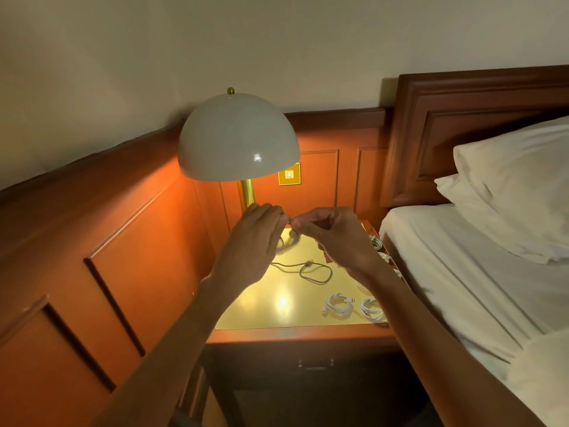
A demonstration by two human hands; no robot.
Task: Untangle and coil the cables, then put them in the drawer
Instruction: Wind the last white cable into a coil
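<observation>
– Above the glossy yellow nightstand top (277, 315), what are the hands doing?

– Both are raised over it, fingertips meeting. The left hand (252, 241) and the right hand (335, 238) each pinch a thin pale cable (292, 241) between thumb and fingers. A blurred loop of it hangs just below the pinch, clear of the surface.

– And the other cables?

– A thin dark cable (308, 267) lies in a loose loop mid-top, between the wrists. Two white coiled cables (331, 303) (368, 312) sit side by side near the front right corner. A green cable (376, 241) is bunched at the right edge, partly hidden by the right forearm.

– Where's the drawer?

– The dark wooden drawer front (314, 349) with its small metal handle is under the top, in shadow.

– Around that?

– A white dome-shaded lamp with a brass stem (238, 137) stands lit at the back, against orange-brown wood panelling. A white-sheeted bed (462, 272) lies just beside the nightstand on the right.
</observation>
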